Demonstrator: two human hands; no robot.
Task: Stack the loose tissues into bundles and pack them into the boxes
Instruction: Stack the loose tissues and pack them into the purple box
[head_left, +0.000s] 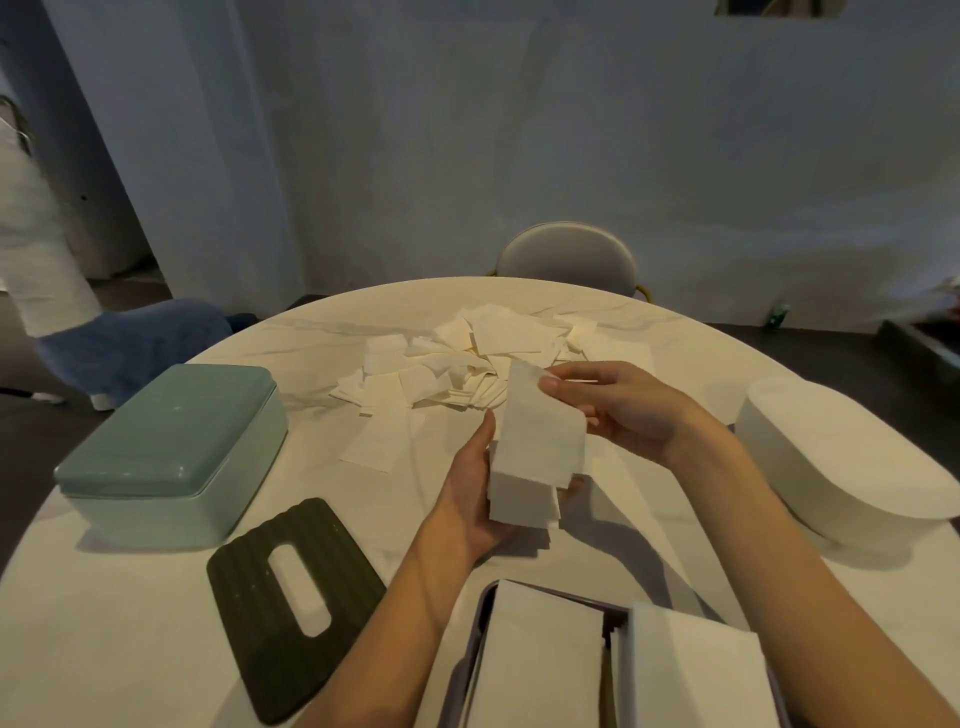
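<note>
Lidded box (171, 447) left, loose tissues (467, 358) behind, perhaps another box (852, 462) right

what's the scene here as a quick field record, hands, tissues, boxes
left hand: cradles the tissue bundle from below
right hand: pinches the bundle's top sheet
loose tissues: heaped mid-table
open box: near edge, two stacks inside
dark slotted lid: flat on the table
green box: closed, on the left
white box: on the right

A round white marble table (130, 649) stands before pale bluish walls (519, 145), a grey round-backed chair (566, 254) at its far edge, dark floor (831, 348) around.
</note>
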